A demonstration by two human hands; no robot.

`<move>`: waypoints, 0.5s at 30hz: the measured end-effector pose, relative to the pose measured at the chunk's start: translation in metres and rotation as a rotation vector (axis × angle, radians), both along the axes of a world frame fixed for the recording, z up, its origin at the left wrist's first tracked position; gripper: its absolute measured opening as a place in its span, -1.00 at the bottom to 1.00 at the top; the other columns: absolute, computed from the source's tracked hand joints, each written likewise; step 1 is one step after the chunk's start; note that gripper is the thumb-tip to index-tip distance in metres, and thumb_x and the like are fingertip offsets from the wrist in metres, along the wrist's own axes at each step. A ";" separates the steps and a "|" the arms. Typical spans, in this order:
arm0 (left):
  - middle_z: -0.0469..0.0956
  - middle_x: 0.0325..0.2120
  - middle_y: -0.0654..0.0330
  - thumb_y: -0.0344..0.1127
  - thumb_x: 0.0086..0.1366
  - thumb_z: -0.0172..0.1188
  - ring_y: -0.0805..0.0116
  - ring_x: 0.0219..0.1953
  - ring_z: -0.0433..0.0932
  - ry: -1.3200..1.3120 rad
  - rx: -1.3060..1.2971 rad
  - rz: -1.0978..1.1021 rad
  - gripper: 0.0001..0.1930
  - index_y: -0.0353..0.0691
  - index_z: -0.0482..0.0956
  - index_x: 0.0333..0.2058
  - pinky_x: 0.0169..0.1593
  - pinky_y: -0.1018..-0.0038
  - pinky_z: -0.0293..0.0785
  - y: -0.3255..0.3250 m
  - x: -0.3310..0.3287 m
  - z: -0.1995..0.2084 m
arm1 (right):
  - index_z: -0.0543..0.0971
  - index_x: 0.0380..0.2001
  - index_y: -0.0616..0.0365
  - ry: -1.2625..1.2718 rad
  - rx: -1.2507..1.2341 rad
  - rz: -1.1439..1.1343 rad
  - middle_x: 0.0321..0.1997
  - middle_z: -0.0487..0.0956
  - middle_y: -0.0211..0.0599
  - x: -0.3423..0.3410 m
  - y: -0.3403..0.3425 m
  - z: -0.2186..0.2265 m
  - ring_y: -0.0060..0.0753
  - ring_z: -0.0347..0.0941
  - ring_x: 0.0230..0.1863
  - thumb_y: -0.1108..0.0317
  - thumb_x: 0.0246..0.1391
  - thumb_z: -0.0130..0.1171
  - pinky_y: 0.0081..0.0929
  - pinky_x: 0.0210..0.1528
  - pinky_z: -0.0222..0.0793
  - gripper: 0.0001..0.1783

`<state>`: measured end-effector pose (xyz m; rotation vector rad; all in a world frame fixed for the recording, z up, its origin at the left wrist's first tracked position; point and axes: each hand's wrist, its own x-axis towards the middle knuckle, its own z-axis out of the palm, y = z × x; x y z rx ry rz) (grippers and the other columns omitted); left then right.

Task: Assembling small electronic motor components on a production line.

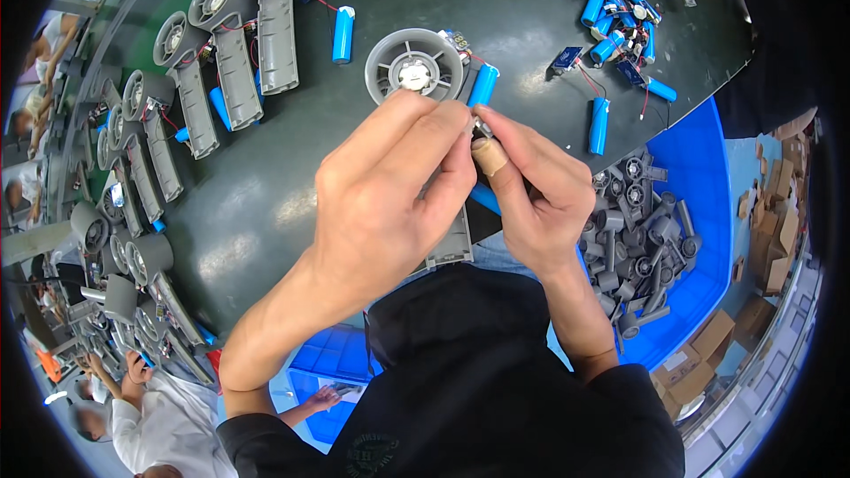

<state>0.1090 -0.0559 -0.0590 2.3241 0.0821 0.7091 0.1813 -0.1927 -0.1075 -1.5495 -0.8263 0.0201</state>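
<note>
A dark green work table (292, 204) fills the view, with a row of grey handheld fan housings (235, 53) laid out along its far left edge, each one open-side up with red wiring and a blue cylindrical battery showing, apparently so that the insides stay within reach. At the right, a blue bin (708, 204) holds a heap of loose grey fan shells (637, 239), close by the right arm. A cluster of blue batteries with small circuit boards (611, 0) lies at the table's far right. In the middle, one grey fan housing (414, 66) rests on the table directly before the person, its round grille facing up and its handle mostly hidden under the hands. The left hand (381, 204) and the right hand (531, 195) meet above that handle, fingertips pressed together and pinching a small metallic part (481, 128) between them; a bandaged right fingertip (489, 158) steadies it from below. A blue battery (482, 86) lies touching the housing.
</note>
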 end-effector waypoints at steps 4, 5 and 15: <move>0.58 -0.43 0.12 -0.68 0.10 0.28 0.44 -0.48 0.55 0.005 -0.041 0.001 -0.82 -0.46 0.60 -0.27 -0.38 0.58 0.49 -0.001 0.000 -0.003 | 0.63 -0.04 0.39 -0.052 0.000 -0.019 -0.12 0.69 0.01 0.000 0.001 -0.004 -0.25 0.67 -0.13 0.66 0.10 0.23 -0.47 -0.07 0.54 -0.68; 0.55 -0.45 0.12 -0.66 0.10 0.30 0.37 -0.51 0.54 -0.018 -0.038 0.011 -0.81 -0.43 0.60 -0.27 -0.42 0.52 0.47 -0.002 0.000 -0.005 | 0.63 -0.03 0.35 -0.087 0.004 -0.031 -0.11 0.69 0.01 0.000 0.002 -0.005 -0.17 0.69 -0.12 0.63 0.09 0.25 -0.43 -0.10 0.58 -0.68; 0.55 -0.44 0.12 -0.67 0.11 0.28 0.42 -0.55 0.51 -0.104 -0.048 -0.006 -0.80 -0.44 0.60 -0.25 -0.49 0.54 0.44 0.000 0.003 -0.008 | 0.63 -0.01 0.31 0.142 0.035 0.024 -0.07 0.69 -0.04 0.000 0.000 0.001 -0.28 0.67 -0.10 0.58 0.14 0.23 -0.49 -0.08 0.55 -0.69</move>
